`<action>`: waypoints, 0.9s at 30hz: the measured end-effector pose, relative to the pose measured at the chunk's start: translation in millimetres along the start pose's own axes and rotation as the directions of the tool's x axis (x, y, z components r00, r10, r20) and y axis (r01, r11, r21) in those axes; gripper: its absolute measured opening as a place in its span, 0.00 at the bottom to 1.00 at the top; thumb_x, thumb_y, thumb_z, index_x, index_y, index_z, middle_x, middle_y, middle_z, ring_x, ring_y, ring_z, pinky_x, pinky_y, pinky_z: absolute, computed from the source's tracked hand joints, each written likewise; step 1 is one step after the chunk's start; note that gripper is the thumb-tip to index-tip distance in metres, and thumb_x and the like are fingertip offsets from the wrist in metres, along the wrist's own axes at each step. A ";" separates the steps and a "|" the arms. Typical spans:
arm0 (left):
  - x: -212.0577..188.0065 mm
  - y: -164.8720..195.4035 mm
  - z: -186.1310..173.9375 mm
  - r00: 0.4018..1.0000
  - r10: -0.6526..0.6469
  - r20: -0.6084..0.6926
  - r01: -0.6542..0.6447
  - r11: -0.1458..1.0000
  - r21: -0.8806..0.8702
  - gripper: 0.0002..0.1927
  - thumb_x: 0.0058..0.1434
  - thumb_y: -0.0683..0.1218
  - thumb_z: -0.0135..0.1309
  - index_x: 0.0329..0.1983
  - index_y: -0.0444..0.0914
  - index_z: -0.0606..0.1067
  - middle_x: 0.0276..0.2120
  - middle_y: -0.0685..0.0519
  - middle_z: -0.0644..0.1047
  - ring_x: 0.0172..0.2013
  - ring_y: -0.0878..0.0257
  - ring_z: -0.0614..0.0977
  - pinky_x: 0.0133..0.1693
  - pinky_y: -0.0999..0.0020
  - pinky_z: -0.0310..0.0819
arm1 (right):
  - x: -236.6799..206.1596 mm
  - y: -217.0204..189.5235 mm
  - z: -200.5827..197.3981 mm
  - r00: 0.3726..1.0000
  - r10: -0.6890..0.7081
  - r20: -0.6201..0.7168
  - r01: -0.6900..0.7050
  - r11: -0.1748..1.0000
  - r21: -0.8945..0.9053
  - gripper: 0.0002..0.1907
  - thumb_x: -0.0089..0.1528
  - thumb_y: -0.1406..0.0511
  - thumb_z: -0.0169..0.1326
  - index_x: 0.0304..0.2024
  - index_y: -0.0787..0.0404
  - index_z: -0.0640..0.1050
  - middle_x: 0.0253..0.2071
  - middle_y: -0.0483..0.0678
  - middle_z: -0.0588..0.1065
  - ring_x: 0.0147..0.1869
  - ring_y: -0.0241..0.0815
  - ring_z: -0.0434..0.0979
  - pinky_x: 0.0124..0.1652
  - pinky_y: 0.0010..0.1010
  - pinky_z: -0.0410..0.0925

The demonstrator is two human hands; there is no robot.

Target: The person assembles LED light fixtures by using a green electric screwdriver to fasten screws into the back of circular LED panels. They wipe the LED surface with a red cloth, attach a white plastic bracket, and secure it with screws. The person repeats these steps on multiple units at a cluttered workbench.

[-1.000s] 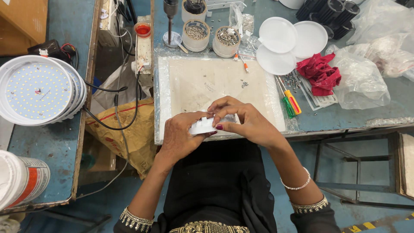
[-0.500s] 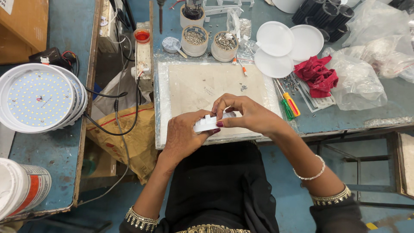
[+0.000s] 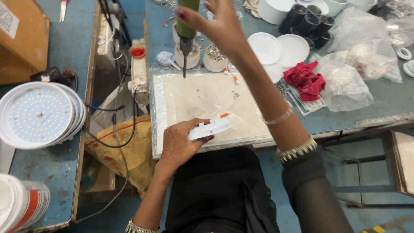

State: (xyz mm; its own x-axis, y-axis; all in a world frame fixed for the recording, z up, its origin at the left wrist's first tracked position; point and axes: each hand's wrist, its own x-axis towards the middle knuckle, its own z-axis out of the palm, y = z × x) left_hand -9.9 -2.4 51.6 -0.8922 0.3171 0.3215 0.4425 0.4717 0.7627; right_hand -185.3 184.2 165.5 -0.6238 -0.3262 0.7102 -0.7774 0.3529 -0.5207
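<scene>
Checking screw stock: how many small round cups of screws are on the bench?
2. One cup sits just beyond the work pad, partly behind the electric screwdriver in the right hand. The other cup stands right beside it. More may be hidden behind the hand.

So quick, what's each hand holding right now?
Left hand: closed on a small white plastic part.
Right hand: gripping a green electric screwdriver.

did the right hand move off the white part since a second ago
Yes. The right hand has left the white part and gone up past the far edge of the work board, where it now grips the green screwdriver.
</scene>
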 end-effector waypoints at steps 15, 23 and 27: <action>2.5 -0.8 -0.6 0.995 -0.094 0.020 0.094 0.996 0.007 0.21 0.48 0.55 0.69 0.45 0.48 0.84 0.30 0.53 0.85 0.30 0.55 0.85 0.33 0.63 0.75 | -54.0 -140.9 -51.5 0.958 0.047 -0.284 0.098 0.875 0.474 0.15 0.75 0.61 0.57 0.49 0.65 0.67 0.32 0.52 0.71 0.27 0.39 0.73 0.27 0.29 0.68; 7.0 2.3 3.5 0.994 -0.105 0.010 0.105 0.994 -0.007 0.20 0.48 0.56 0.69 0.45 0.48 0.84 0.30 0.52 0.85 0.29 0.55 0.85 0.33 0.62 0.75 | -75.6 -174.7 -39.4 0.939 0.120 -0.322 0.092 0.815 0.573 0.19 0.69 0.67 0.53 0.56 0.66 0.61 0.28 0.49 0.69 0.23 0.37 0.72 0.22 0.31 0.67; 7.7 3.5 3.7 0.998 -0.068 -0.007 0.068 0.998 -0.007 0.21 0.49 0.56 0.69 0.46 0.48 0.83 0.30 0.50 0.84 0.29 0.53 0.84 0.33 0.62 0.74 | -82.0 -184.0 -32.3 0.943 0.121 -0.309 0.052 0.865 0.499 0.21 0.71 0.72 0.50 0.63 0.65 0.58 0.30 0.51 0.69 0.23 0.36 0.72 0.25 0.33 0.68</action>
State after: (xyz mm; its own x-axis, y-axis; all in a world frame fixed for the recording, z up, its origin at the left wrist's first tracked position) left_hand -14.9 4.7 54.7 -0.9209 0.2781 0.2730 0.3801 0.4868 0.7865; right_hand 11.4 174.3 218.3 -0.6578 0.0062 0.7532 -0.7453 -0.1498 -0.6496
